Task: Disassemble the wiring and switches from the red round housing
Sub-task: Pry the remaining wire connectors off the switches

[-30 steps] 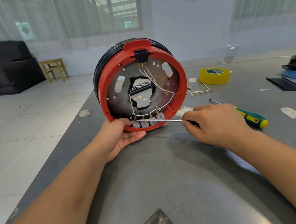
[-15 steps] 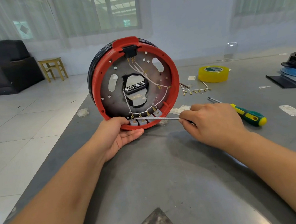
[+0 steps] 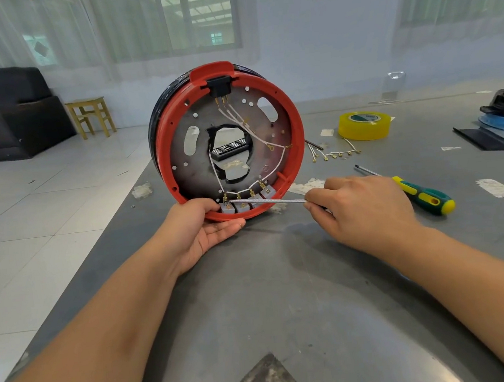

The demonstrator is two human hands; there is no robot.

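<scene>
Standing on edge on the grey table (image 3: 285,295), the red housing (image 3: 230,140) is gripped at its lower rim by your left hand (image 3: 200,226), while your right hand (image 3: 360,211) pinches a thin metal tool (image 3: 267,202), tip at the leftmost grey switch (image 3: 227,207).

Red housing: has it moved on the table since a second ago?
Yes. The red housing has shifted left, away from the yellow tape roll, with its top tab rolled leftward.

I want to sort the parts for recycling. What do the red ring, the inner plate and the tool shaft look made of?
Red ring: likely moulded plastic, uniform matte colour, ribs. Inner plate: apparently sheet metal, dull grey, stained, punched holes. Tool shaft: bright steel by its shine.
</scene>
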